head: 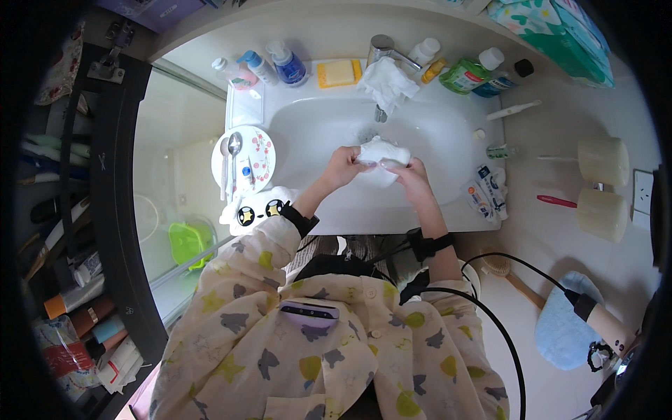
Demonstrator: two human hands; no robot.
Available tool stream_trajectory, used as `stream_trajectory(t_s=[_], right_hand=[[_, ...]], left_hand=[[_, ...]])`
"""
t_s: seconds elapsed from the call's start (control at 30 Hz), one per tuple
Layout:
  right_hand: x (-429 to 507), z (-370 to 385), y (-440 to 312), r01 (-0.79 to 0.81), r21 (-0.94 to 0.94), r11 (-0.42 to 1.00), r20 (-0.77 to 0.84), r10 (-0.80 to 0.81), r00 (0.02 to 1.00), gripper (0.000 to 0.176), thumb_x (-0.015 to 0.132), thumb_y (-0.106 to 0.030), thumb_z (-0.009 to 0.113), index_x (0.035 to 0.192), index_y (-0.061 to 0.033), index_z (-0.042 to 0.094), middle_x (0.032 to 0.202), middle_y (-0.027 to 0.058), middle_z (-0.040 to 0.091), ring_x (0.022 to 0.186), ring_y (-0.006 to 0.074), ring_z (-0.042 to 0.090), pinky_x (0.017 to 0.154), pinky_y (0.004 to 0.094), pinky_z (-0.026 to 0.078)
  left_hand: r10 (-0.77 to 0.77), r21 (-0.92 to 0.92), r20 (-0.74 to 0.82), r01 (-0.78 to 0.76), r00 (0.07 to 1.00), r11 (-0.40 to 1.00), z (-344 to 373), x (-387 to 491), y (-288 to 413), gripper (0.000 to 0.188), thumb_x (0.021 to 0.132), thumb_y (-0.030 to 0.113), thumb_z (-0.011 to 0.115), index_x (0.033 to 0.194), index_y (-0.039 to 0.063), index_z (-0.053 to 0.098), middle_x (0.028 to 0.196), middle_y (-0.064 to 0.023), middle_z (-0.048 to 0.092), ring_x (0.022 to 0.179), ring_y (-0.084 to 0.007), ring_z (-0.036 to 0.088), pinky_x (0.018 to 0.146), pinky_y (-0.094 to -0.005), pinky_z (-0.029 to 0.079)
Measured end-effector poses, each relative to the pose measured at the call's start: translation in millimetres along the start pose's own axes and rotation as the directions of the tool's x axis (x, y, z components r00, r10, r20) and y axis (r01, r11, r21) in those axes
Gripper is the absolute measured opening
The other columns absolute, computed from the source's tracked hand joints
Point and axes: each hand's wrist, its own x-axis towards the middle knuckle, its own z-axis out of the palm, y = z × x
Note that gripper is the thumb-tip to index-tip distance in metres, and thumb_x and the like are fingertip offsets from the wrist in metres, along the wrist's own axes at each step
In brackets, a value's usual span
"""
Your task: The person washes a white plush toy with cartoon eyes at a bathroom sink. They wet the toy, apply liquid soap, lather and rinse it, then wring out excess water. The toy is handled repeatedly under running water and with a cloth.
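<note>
Over the white washbasin (304, 131), a soft white bundle (386, 152), perhaps a cloth, is held between both hands. My left hand (342, 167) grips its left side, with the thumb on the near face. From the right, my right hand (413, 179) pinches the near edge. Behind the bundle, the drain (367, 135) is partly covered. Another crumpled white cloth (387, 81) hangs over the chrome faucet (380, 46), whose spout tip (380, 114) shows below it.
A plate (220, 157) with spoons and a tube stands left, near a white cloth with cartoon eyes (257, 210). Pump bottles (287, 65), a yellow sponge (338, 73) and mouthwash bottles (467, 76) line the back ledge. Wipe packets (487, 193) lie right. A black cable (504, 336) loops at lower right.
</note>
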Motion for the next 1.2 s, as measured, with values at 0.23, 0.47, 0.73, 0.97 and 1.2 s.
stream_trajectory(t_s=[0.23,0.47,0.73,0.97,1.2], right_hand=[[2,-9,-9,-0.134,-0.149,0.98,0.052,0.143,0.988,0.032,0.079,-0.018,0.066,0.102,0.0017,0.058,0.093,0.0069,0.062,0.081,0.0123,0.06,0.069,0.0253,0.049],[-1,4,-2,0.013,-0.279,0.96,0.066,0.006,0.998,0.027,0.077,-0.019,0.068,0.095,0.0002,0.063,0.081,0.0023,0.063,0.07,0.0085,0.058,0.062,0.0226,0.046],[-3,16,-7,-0.063,-0.181,0.981,0.053,0.074,0.996,0.032,0.077,-0.022,0.069,0.098,0.0005,0.062,0.086,0.0015,0.062,0.077,0.0104,0.058,0.067,0.0249,0.045],[2,23,-9,-0.107,0.118,0.987,0.15,0.089,0.985,0.042,0.077,-0.024,0.069,0.108,0.0005,0.055,0.101,0.0047,0.06,0.093,0.0136,0.057,0.08,0.0271,0.044],[5,26,-4,0.159,-0.081,0.984,0.139,-0.146,0.979,0.03,0.074,-0.012,0.069,0.099,0.0016,0.06,0.093,0.0039,0.063,0.087,0.0109,0.058,0.077,0.0248,0.044]], left_hand=[[0.137,0.164,0.021,-0.138,0.99,0.977,-1,-8,-2,0.016,0.076,0.012,0.065,0.086,0.0,0.063,0.064,-0.0146,0.06,0.056,-0.0187,0.056,0.056,-0.0311,0.044],[-0.201,0.092,-0.159,0.218,0.966,0.972,0,8,-14,0.027,0.079,0.025,0.062,0.078,-0.003,0.063,0.062,-0.0073,0.057,0.056,-0.0126,0.05,0.053,-0.0297,0.041],[-0.146,-0.229,-0.077,0.125,0.986,0.965,-3,1,3,0.014,0.078,0.009,0.061,0.088,-0.001,0.063,0.072,0.0032,0.057,0.066,-0.0067,0.05,0.062,-0.0231,0.042],[-0.041,-0.223,-0.042,0.031,0.998,0.974,-7,-1,2,0.031,0.074,-0.001,0.058,0.105,0.001,0.057,0.087,-0.0013,0.06,0.078,-0.009,0.056,0.071,-0.0239,0.045],[-0.07,-0.116,0.016,0.071,0.997,0.991,-10,-12,9,0.028,0.075,0.003,0.06,0.104,0.002,0.056,0.092,-0.0035,0.06,0.082,-0.0092,0.055,0.072,-0.0239,0.044]])
